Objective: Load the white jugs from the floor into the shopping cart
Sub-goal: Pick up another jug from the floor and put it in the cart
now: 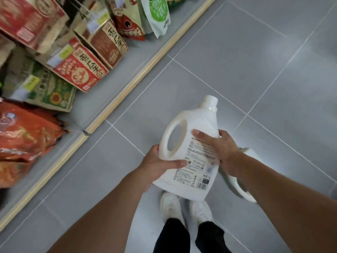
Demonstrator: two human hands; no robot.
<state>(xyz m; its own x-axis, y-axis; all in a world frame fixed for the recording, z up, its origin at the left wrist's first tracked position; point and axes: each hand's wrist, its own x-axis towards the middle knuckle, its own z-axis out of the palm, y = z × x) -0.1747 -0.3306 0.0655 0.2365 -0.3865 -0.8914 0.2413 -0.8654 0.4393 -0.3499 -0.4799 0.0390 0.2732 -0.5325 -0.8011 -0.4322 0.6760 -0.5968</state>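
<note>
Both my hands hold a white jug (189, 136) above the grey tiled floor, its cap pointing away from me and its printed label facing up. My left hand (158, 165) grips its lower left side below the handle, thumb across the label. On the right side, my right hand (218, 148) has its fingers wrapped over the label. A second white jug (244, 187) lies on the floor under my right forearm, mostly hidden. No shopping cart is in view.
A low shelf (127, 86) with a pale wooden edge runs diagonally along the left, packed with boxes and bags of food (82, 70). Grey floor tiles (255, 61) stretch ahead and to the right. My white shoes (186, 207) stand below the jug.
</note>
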